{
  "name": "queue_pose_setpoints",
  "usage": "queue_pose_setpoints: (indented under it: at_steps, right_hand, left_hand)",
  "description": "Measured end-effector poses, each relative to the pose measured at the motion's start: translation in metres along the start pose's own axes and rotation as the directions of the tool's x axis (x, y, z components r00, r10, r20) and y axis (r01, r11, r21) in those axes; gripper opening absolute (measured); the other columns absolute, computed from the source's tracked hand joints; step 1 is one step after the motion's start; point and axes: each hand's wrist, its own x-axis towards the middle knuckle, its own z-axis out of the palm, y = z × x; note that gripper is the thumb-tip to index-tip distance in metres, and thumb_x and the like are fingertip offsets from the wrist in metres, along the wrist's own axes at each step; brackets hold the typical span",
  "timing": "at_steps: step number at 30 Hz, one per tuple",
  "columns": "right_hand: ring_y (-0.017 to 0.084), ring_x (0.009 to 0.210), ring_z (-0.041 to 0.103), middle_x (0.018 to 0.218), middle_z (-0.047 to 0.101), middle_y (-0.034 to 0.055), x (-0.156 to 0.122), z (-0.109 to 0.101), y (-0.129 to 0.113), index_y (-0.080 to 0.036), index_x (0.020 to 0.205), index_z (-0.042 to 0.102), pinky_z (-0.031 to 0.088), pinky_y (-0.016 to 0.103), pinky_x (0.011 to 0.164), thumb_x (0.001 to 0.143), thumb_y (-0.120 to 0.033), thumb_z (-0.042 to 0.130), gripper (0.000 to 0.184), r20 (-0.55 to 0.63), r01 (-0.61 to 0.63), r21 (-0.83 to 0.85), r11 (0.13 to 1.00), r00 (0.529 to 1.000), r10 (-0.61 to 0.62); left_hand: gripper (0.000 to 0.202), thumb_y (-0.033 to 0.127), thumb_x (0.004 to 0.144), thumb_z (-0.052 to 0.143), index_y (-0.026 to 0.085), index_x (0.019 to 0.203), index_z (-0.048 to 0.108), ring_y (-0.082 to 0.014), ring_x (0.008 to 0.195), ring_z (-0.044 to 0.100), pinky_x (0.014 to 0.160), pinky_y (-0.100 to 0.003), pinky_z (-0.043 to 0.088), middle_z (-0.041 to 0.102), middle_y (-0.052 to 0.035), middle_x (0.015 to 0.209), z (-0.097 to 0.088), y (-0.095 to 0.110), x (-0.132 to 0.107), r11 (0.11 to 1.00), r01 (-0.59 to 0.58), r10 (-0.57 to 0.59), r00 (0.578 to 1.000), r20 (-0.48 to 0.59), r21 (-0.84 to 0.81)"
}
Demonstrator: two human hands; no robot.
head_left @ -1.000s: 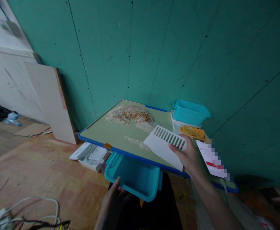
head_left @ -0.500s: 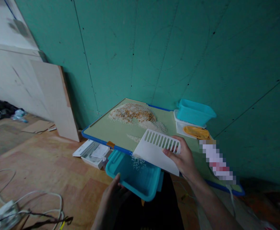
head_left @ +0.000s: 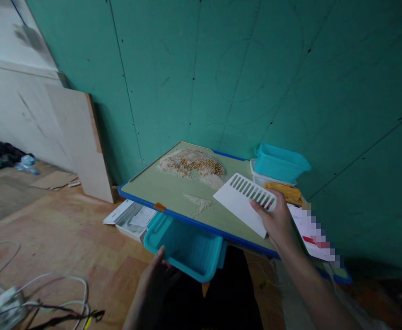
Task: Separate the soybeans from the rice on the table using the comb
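My right hand [head_left: 277, 223] grips a white slotted scraper [head_left: 244, 203] by its right edge, holding it over the green board with a blue rim [head_left: 160, 192]. A pile of rice mixed with yellow beans [head_left: 192, 164] lies at the board's far side, and a small streak of rice [head_left: 198, 202] lies nearer the front edge, left of the scraper. My left hand [head_left: 158, 274] holds a teal plastic tub [head_left: 183, 247] from below, just under the board's front edge. The tub's inside looks bare from here.
A second teal tub [head_left: 279, 162] sits on a white container at the board's right, beside an orange cloth [head_left: 286, 191] and a printed paper [head_left: 311, 231]. White boxes [head_left: 130, 217] lie on the wooden floor under the board. Cables [head_left: 32, 298] trail at lower left. A green wall stands behind.
The scraper swept rice off the front edge into the teal tub, then moved back to the right over the board. The tub shifted slightly left.
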Motion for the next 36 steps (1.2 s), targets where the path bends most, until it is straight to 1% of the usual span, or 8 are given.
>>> queue_pose_setpoints:
  at_steps: [6,12,16,23,26,29,31,36]
  right_hand:
    - [0.024,0.079,0.063,0.094,0.067,0.0052,-0.003,0.022,-0.016,-0.023,0.113,0.053,0.052,0.038,0.07,0.069,-0.043,0.08,0.056,0.126,-0.023,0.099,0.995,0.992,0.01]
    - [0.022,0.081,0.064,0.096,0.066,0.0034,-0.01,0.038,-0.029,-0.023,0.111,0.053,0.053,0.036,0.071,0.067,-0.041,0.08,0.055,0.255,-0.052,0.198,0.979,0.967,0.0]
    - [0.022,0.081,0.065,0.097,0.066,0.0029,-0.018,0.046,-0.041,-0.025,0.112,0.053,0.054,0.037,0.072,0.068,-0.042,0.08,0.055,0.331,-0.072,0.248,0.966,0.944,-0.014]
    - [0.022,0.078,0.065,0.096,0.065,0.0025,-0.021,0.047,-0.05,-0.026,0.113,0.052,0.054,0.037,0.072,0.069,-0.04,0.081,0.055,0.373,-0.076,0.291,0.954,0.927,-0.04]
    - [0.022,0.079,0.064,0.095,0.065,0.0025,-0.011,0.044,-0.046,-0.025,0.113,0.053,0.053,0.036,0.071,0.067,-0.039,0.082,0.057,0.326,-0.081,0.315,0.946,0.945,-0.028]
    - [0.022,0.082,0.063,0.098,0.065,0.0032,0.005,0.044,-0.039,-0.024,0.115,0.053,0.052,0.036,0.074,0.068,-0.039,0.081,0.057,0.195,-0.024,0.277,0.96,0.98,-0.032]
    - [0.021,0.082,0.062,0.099,0.064,0.0031,0.016,0.048,-0.033,-0.023,0.115,0.053,0.051,0.036,0.075,0.068,-0.038,0.08,0.056,0.142,0.02,0.226,0.974,0.988,-0.053]
    - [0.022,0.081,0.061,0.094,0.065,0.0026,0.03,0.073,-0.028,-0.023,0.112,0.052,0.051,0.036,0.074,0.069,-0.037,0.077,0.052,0.165,0.05,0.175,0.983,0.983,-0.08]
  left_hand:
    - [0.032,0.033,0.076,0.078,0.024,0.065,0.05,-0.0335,0.084,0.073,0.084,-0.052,0.059,0.063,-0.0049,0.064,0.0,0.006,0.001,1.0,0.02,-0.019,1.0,-0.011,0.015]
    - [0.032,0.032,0.08,0.076,0.022,0.064,0.051,-0.0276,0.072,0.073,0.081,-0.049,0.061,0.058,-0.0011,0.058,-0.003,0.009,0.013,0.999,0.038,-0.036,0.998,-0.054,0.025]
    - [0.035,0.037,0.084,0.071,0.02,0.06,0.053,-0.0265,0.073,0.072,0.08,-0.046,0.061,0.06,-0.0032,0.058,-0.008,0.009,0.021,0.996,-0.015,0.019,0.999,-0.039,0.088]
    - [0.037,0.042,0.081,0.073,0.02,0.058,0.055,-0.0282,0.077,0.073,0.081,-0.046,0.06,0.062,-0.0046,0.061,-0.011,0.011,0.026,0.992,-0.042,0.047,0.998,-0.039,0.119]
    - [0.037,0.042,0.081,0.073,0.02,0.059,0.054,-0.0287,0.078,0.073,0.081,-0.045,0.06,0.061,-0.0045,0.059,-0.009,0.013,0.021,0.992,-0.047,0.054,0.997,-0.052,0.115]
    - [0.036,0.041,0.077,0.078,0.021,0.06,0.054,-0.0297,0.077,0.072,0.08,-0.046,0.06,0.061,-0.004,0.059,-0.006,0.015,0.011,0.992,-0.065,0.071,0.996,-0.055,0.105]
    - [0.035,0.042,0.074,0.08,0.022,0.061,0.054,-0.0306,0.077,0.072,0.079,-0.046,0.06,0.059,-0.0033,0.058,-0.004,0.018,0.004,0.992,-0.082,0.087,0.995,-0.048,0.096]
    - [0.035,0.041,0.074,0.08,0.023,0.061,0.053,-0.031,0.078,0.071,0.077,-0.044,0.06,0.058,-0.0028,0.056,-0.001,0.022,-0.006,0.99,-0.11,0.114,0.993,-0.043,0.083]
